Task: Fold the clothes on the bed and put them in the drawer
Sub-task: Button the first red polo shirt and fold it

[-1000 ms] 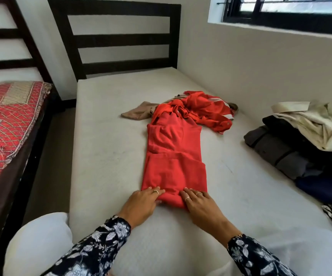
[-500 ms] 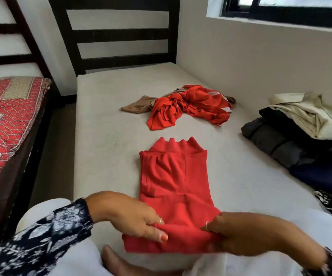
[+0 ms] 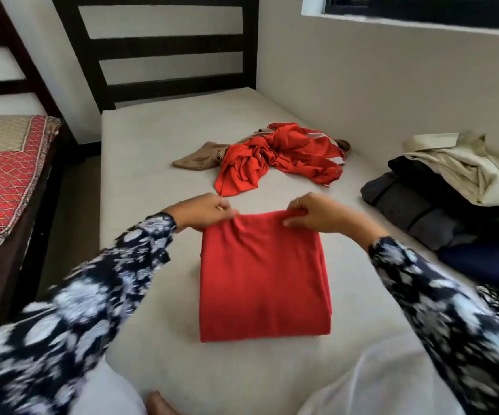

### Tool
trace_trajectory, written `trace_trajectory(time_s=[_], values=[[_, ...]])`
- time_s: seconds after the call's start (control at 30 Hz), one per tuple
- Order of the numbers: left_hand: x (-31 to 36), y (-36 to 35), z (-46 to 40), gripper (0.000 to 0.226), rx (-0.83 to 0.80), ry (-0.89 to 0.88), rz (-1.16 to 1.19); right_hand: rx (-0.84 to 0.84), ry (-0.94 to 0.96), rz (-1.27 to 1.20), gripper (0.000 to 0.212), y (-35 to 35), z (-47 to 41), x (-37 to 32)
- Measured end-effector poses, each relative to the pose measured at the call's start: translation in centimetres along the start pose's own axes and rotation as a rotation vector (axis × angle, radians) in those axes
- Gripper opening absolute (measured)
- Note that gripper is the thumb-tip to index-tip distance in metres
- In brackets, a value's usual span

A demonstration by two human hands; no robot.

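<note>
A red garment point(image 3: 263, 277) lies folded into a flat rectangle on the pale mattress point(image 3: 152, 181) in front of me. My left hand point(image 3: 200, 211) pinches its far left corner and my right hand point(image 3: 317, 212) pinches its far right corner. Farther up the bed lies a crumpled red cloth point(image 3: 278, 157) with a tan garment point(image 3: 200, 158) partly under it. No drawer is in view.
A stack of folded clothes sits at the right by the wall: a cream piece point(image 3: 463, 169) on top, dark grey point(image 3: 413, 205) and navy point(image 3: 487, 259) ones below. A dark headboard point(image 3: 164, 49) stands at the far end. A second bed with a red quilt point(image 3: 5, 163) is on the left.
Both hands lifted the near end of the long red garment and carried it away from me over the rest, halving its length. They now hold the far edge.
</note>
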State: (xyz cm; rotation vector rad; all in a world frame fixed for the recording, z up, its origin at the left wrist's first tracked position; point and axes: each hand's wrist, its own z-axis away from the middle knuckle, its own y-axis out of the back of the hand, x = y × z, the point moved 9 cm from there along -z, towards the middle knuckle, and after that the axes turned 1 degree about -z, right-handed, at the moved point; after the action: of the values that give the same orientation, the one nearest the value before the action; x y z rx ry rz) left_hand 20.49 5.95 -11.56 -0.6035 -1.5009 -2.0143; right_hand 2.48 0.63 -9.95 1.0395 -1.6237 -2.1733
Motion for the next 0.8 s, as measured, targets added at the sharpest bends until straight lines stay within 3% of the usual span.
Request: trace_trajectory(time_s=[0.07,0.13,0.23,0.33,0.53,0.7,0.8], values=[[-3.9,0.2,-1.4,0.036,0.252,0.119,0.185,0.173,-0.136,0.025,0.028,-1.1,-2.2,2.9],[-7.3,-2.8,-0.9,0.063,0.259,0.196,0.281,0.215,-0.207,0.041,0.035,-4.0,-1.9,3.5],[-10.1,-7.1,0.2,0.092,0.233,0.131,0.248,0.299,-0.009,0.118,0.04,-8.4,2.2,-0.5],[-11.6,-9.2,1.6,0.068,0.331,0.029,0.223,0.351,0.194,0.218,0.055,-13.1,7.1,-4.0],[-13.0,-9.7,1.7,0.089,0.39,0.097,0.133,0.13,0.112,0.438,0.094,-17.9,6.9,-4.9],[-12.8,-9.6,1.5,0.078,0.329,0.135,0.203,-0.047,-0.084,0.557,0.085,-19.1,4.9,-5.1],[-12.5,-9.2,2.2,0.061,0.313,0.19,0.284,-0.075,-0.068,0.577,0.077,-17.9,4.5,-6.4]])
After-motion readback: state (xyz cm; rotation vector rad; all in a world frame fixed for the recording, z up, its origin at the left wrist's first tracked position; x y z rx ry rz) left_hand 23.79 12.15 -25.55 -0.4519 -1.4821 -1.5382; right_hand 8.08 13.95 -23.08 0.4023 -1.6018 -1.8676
